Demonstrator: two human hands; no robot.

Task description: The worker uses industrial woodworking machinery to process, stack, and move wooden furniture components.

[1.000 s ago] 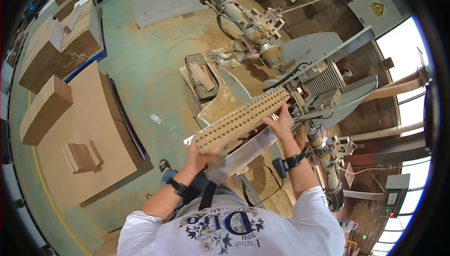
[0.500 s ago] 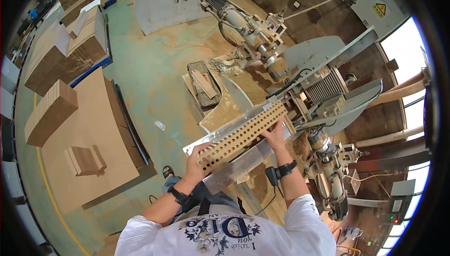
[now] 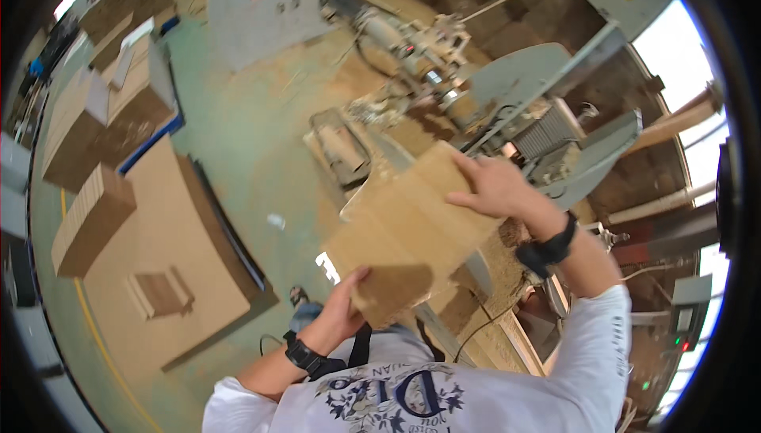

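A stack of tan wooden boards (image 3: 416,231) is held between my two hands, its broad, smooth face turned up. My left hand (image 3: 346,302) grips the near left corner, with the thumb lying along the top. At the far right edge my right hand (image 3: 495,187) clasps the boards, thumb on the face and fingers over the edge. The row-drilled edges seen a moment ago are out of sight. Beneath the boards, the machine's bed is mostly hidden; a bright metal corner (image 3: 326,267) shows beside them.
Past the boards stands a drilling machine with a motor unit (image 3: 372,25) and grey guard plates (image 3: 519,76). Sawdust (image 3: 507,274) lies around it. A black tray (image 3: 341,148) holds wood offcuts. To the left are a large board pallet (image 3: 214,306) and board stacks (image 3: 91,219).
The boards have been tipped over, so their flat face shows instead of the drilled edges. My right hand has moved up and right along them. The view has shifted slightly.
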